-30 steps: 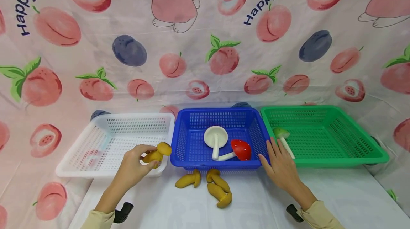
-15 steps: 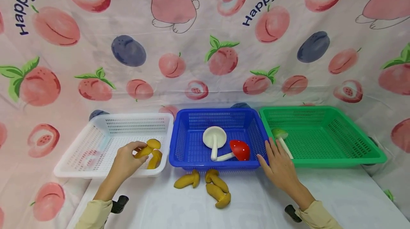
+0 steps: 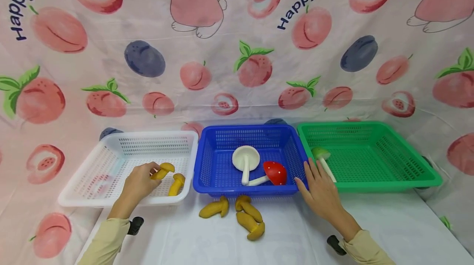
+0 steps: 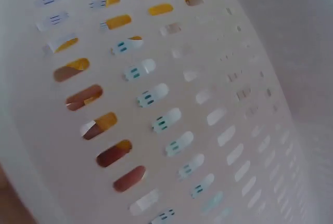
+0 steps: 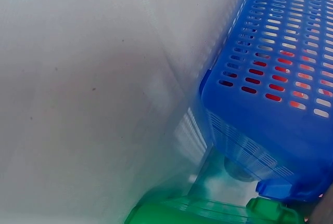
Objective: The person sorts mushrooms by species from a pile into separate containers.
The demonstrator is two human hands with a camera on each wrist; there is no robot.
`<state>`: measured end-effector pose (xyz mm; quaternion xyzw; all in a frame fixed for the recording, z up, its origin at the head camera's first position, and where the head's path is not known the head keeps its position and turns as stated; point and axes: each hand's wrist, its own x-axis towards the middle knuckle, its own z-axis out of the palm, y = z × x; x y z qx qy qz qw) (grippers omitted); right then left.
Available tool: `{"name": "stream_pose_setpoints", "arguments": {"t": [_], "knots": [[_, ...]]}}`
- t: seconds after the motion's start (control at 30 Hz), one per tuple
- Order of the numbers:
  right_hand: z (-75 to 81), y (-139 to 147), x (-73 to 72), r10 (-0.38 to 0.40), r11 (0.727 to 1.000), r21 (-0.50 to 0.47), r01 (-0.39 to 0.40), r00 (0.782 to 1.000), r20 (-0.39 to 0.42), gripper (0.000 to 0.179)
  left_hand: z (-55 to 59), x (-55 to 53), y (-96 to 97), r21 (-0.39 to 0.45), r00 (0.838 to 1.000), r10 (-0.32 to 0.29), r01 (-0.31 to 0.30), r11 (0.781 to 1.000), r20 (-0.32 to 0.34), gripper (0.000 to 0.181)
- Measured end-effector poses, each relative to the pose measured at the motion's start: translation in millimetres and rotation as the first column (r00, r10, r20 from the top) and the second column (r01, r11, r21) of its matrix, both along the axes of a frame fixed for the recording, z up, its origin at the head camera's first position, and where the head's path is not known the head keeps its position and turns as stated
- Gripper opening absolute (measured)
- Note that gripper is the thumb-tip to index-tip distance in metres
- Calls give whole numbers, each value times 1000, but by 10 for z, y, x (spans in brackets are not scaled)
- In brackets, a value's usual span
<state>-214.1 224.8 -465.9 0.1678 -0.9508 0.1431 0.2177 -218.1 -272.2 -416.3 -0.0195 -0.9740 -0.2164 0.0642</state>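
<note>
My left hand reaches over the front of the white basket and pinches a yellow-brown toy mushroom inside it. A second yellow-brown mushroom lies just right of that hand, against the basket's right side. In the left wrist view the white basket's slotted wall fills the frame, with yellow showing through some slots. My right hand rests with fingers extended where the blue basket and green basket meet, holding nothing. The right wrist view shows the blue basket's underside, not the fingers.
Three yellow-brown mushrooms, one of them this front mushroom, lie on the white tabletop. Inside the blue basket are a white mushroom and a red-capped mushroom. A green-capped mushroom leans at the green basket's left. Fruit-print cloth hangs behind.
The left hand has moved left and deeper into the white basket with its mushroom. The second mushroom there now shows apart from the hand. The right hand has stayed in place.
</note>
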Motion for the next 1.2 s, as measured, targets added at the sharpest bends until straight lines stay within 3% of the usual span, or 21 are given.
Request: {"name": "stream_pose_setpoints", "arguments": {"t": [0.4, 0.77, 0.97, 1.2], "knots": [[8, -13, -4, -7, 1000, 0, 7, 1000, 2, 63, -74, -110, -69, -63, 984, 27, -16, 998, 175, 17], [4, -4, 1, -9, 1000, -2, 9, 1000, 5, 63, -79, -99, -133, 21, 954, -16, 10, 1000, 299, 8], [13, -2, 3, -5, 1000, -6, 5, 1000, -1, 62, -2, -49, -37, 74, 974, -37, 21, 997, 224, 7], [6, -1, 4, -8, 1000, -2, 8, 1000, 7, 63, 120, 36, 160, 209, 985, -160, 143, 967, 65, 11]]}}
